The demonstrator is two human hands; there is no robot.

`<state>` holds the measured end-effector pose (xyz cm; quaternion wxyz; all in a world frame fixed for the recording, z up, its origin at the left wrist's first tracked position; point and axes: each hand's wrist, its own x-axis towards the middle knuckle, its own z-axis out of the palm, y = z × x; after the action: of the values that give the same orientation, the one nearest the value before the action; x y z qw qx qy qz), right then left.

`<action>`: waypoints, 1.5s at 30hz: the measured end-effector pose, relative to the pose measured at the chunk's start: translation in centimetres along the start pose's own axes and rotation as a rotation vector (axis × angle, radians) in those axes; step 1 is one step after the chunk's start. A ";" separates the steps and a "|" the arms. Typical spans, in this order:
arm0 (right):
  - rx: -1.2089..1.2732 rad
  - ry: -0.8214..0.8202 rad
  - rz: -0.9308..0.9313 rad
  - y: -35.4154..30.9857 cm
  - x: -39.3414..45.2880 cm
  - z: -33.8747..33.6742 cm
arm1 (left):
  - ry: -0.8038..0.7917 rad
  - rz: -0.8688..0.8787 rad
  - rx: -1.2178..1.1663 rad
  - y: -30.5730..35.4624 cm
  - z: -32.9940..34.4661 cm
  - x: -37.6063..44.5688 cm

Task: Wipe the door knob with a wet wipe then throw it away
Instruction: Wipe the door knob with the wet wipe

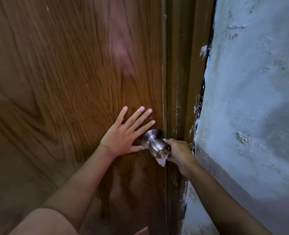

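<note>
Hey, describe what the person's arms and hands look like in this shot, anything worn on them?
Both forearms are bare. The left hand and right hand carry no gloves, and no rings, watch or bracelet show on the visible sides. The only clothing in view is a short, light pinkish-beige sleeve at the left upper arm, near the bottom edge. No sleeve shows on the right arm, which runs out of frame.

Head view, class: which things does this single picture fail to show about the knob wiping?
- Wet wipe: mostly hidden behind the door knob and inside the right hand; only scraps show.
- Knob's right side: covered by that hand.
- Left hand: palm lies flat on the door, unseen.
- Bin: none in frame.
</note>
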<state>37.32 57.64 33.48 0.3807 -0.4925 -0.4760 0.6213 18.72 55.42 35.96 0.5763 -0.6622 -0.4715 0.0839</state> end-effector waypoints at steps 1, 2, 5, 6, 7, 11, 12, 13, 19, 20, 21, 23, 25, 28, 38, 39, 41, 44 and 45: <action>0.042 0.031 -0.010 0.1 0.1 0.0 | 0.001 0.000 -0.001 0.0 0.0 0.0; 0.046 0.085 -0.059 0.3 0.3 0.1 | -0.001 0.000 -0.001 -0.1 0.0 0.0; 0.001 0.274 -0.213 0.6 0.3 0.8 | -0.011 0.000 -0.002 -0.1 -0.2 0.0; -0.009 0.325 -0.243 0.5 0.3 1.1 | -0.015 -0.005 0.000 -0.1 -0.2 0.0; -0.010 0.360 -0.261 0.4 0.2 1.4 | -0.022 -0.013 0.005 -0.1 -0.3 0.0; -0.072 0.414 -0.345 -0.2 0.2 2.2 | -0.045 -0.037 0.021 -0.1 -0.5 0.0; -0.093 0.423 -0.376 -0.3 0.1 2.3 | -0.049 -0.038 0.019 -0.1 -0.5 0.0; -0.115 0.431 -0.407 -0.3 0.1 2.5 | -0.051 -0.038 0.019 -0.1 -0.5 0.0; -0.257 0.443 -0.691 -1.2 -0.1 3.4 | -0.048 -0.036 0.025 -0.3 -0.5 0.0; -0.300 0.432 -0.713 -1.3 0.0 3.6 | -0.050 -0.038 0.024 -0.3 -0.5 -0.1; -0.348 0.416 -0.728 -1.4 0.1 3.8 | -0.050 -0.040 0.024 -0.2 -0.5 -0.1; -0.456 0.411 -0.770 -1.2 0.2 3.9 | -0.049 -0.041 0.017 -0.2 -0.4 -0.2; -0.532 0.412 -0.821 -1.0 0.2 3.9 | -0.042 -0.041 0.008 -0.2 -0.4 -0.2; -0.598 0.328 -0.871 -0.6 0.2 3.8 | -0.029 -0.036 0.014 -0.2 -0.4 -0.1; -1.138 0.162 -1.057 0.5 -0.4 5.0 | -0.038 -0.026 0.034 -0.4 -0.5 -0.3; -1.206 0.158 -1.041 0.7 -0.3 5.2 | -0.041 -0.026 0.028 -0.4 -0.5 -0.4; -1.281 0.172 -0.994 0.8 -0.1 5.2 | -0.035 -0.030 0.015 -0.4 -0.5 -0.6; -1.270 0.204 -0.973 0.4 0.0 5.1 | -0.016 -0.032 -0.002 -0.5 -0.4 -0.6; -1.270 0.249 -0.981 0.1 -0.2 5.1 | -0.013 -0.036 -0.005 -0.4 -0.4 -0.7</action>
<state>32.41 56.29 33.76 0.3078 -0.4155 -0.8535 -0.0642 18.36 54.64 36.16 0.5730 -0.6544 -0.4874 0.0767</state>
